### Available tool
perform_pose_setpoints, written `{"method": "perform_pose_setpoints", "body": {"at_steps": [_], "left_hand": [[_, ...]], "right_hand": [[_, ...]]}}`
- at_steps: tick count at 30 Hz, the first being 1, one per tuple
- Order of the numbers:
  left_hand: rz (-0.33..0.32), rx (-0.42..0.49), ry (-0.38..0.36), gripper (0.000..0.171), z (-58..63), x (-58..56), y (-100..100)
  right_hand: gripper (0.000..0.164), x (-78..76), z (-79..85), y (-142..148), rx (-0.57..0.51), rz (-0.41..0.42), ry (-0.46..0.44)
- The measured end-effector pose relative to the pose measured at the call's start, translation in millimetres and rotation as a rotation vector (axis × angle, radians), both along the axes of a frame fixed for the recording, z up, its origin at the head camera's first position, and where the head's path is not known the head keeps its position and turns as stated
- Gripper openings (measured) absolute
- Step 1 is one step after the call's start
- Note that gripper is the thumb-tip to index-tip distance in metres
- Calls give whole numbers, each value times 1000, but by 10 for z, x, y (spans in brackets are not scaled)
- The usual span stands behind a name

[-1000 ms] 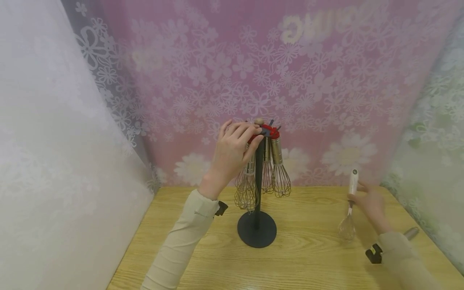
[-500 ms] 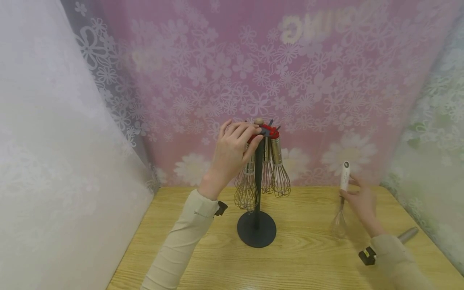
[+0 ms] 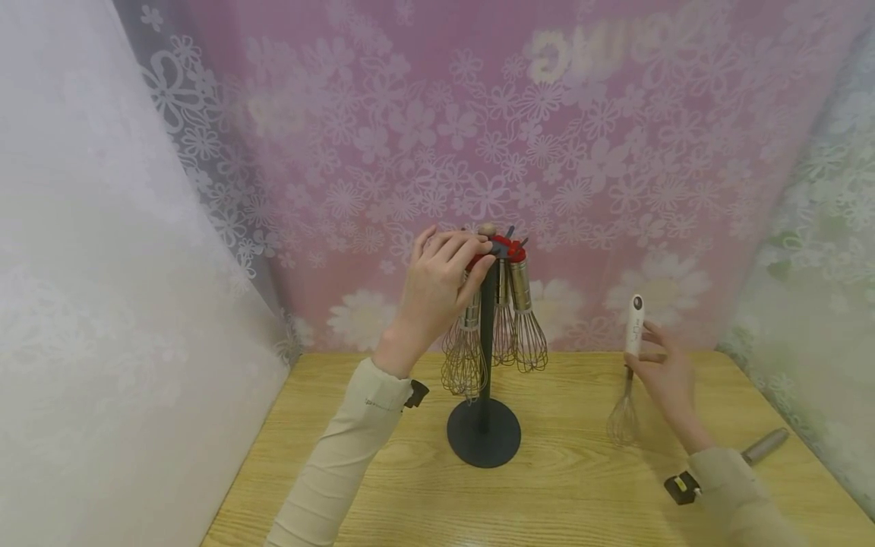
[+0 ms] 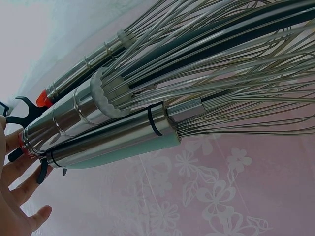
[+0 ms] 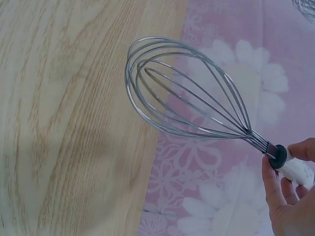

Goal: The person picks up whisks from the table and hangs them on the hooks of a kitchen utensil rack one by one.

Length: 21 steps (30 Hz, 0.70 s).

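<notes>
In the head view my left hand holds the top of a black stand among its hooks. Steel-handled whisks with red ends hang from it. The left wrist view shows several handles close together, among them a steel whisk handle with a dark band and a pale green one behind. Out to the right, my right hand pinches a white-handled whisk low on its handle, wires downward. In the right wrist view, thumb and fingers grip this whisk near its dark collar.
On the wooden table a grey handle lies at the right, partly hidden by my right sleeve. A pink flowered sheet stands behind the table, with pale sheets at both sides.
My right hand has moved left and slightly up with the white-handled whisk, closer to the stand. More of the grey handle now shows beside the sleeve. My left hand has stayed in place.
</notes>
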<state>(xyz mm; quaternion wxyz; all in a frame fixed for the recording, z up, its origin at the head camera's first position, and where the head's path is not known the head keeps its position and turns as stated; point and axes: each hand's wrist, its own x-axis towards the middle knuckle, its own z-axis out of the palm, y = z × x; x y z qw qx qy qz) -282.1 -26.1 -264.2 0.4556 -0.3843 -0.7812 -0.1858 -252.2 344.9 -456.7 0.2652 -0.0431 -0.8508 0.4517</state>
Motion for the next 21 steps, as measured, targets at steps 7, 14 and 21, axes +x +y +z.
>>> {"method": "perform_pose_setpoints", "body": {"at_steps": [7,14,21], "left_hand": [[-3,0,2,22,-5,-8,-2],[0,-3,4,22,4,-2,-1],[3,-6,2,22,3,-3,0]], "right_hand": [[68,19,37,-133,-29,16,75],[69,14,10,-248,-79,26,171],[64,189,244,-501,-175,73,230]]}}
